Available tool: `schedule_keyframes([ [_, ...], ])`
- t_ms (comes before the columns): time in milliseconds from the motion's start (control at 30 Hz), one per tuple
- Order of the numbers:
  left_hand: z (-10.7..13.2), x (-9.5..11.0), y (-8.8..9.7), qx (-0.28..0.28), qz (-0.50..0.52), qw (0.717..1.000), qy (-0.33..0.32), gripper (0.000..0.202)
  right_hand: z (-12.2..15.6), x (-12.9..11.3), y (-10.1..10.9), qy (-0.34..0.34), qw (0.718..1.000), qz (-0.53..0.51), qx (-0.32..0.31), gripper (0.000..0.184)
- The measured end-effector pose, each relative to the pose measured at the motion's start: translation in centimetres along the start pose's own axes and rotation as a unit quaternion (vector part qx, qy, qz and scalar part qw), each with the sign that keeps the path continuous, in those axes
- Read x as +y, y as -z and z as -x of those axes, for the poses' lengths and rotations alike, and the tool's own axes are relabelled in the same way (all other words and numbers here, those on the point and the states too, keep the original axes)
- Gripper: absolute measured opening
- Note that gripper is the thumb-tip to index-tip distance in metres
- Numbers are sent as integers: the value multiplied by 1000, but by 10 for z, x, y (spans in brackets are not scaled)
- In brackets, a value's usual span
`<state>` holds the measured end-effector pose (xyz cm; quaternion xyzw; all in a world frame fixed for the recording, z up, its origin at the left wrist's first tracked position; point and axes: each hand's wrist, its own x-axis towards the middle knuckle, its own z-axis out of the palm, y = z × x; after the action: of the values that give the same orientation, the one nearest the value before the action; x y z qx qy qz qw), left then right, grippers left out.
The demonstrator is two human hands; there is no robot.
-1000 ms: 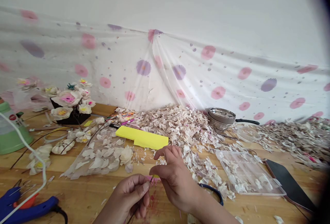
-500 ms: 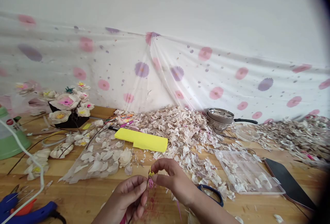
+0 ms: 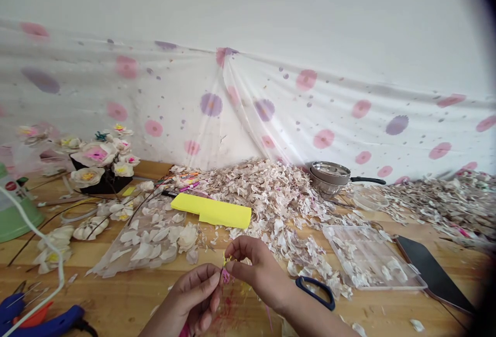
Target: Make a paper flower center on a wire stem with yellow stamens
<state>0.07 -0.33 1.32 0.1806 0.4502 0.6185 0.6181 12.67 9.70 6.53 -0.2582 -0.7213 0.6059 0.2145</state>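
Over the pale wooden surface [image 3: 127,295], the left hand [image 3: 197,291] pinches a thin dark stem [image 3: 221,271], the right hand [image 3: 259,271] its yellow-and-pink fringe [image 3: 226,275]; I'd tease it gently, stem steady.

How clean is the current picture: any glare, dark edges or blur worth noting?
Head view: a dark curve shades the right edge; head view: pale glare on the plastic sheet, highlights on the bowls; head view: the pink and yellow piece between left hand and right hand is too small to read finely.
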Motion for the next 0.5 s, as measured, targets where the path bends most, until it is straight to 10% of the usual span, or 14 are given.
schedule_keyframes([
  [500,6,6,-11,60,-54,997,0,56,5,2,-2,-3,997,77,27,6],
])
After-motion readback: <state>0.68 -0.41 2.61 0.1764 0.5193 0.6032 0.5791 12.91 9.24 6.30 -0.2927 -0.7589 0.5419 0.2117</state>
